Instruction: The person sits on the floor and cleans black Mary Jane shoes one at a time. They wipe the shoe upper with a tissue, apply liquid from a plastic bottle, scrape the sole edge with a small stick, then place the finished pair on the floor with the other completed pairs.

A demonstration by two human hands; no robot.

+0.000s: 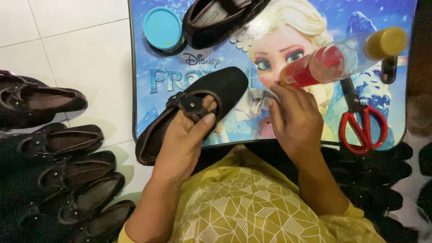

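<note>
Black shoe (198, 108) w/ flower strap sits gripped in left hand (186, 139), heel past counter (139, 67) front edge, toe over it. Right hand (292, 119) pinches crumpled white paper (254, 101) just beside toe. Clear bottle (342, 56), red label, yellow cap, lies behind right hand; red scissors (362, 121) near right edge. Round blue lid (163, 28) and another shoe (220, 18) at far edge. Dark shoes (67, 180) crowd floor at left.

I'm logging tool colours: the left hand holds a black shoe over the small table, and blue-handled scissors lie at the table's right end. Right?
Not quite. The head view shows the scissors have red handles, not blue. The left hand does hold the black shoe over the table.
</note>
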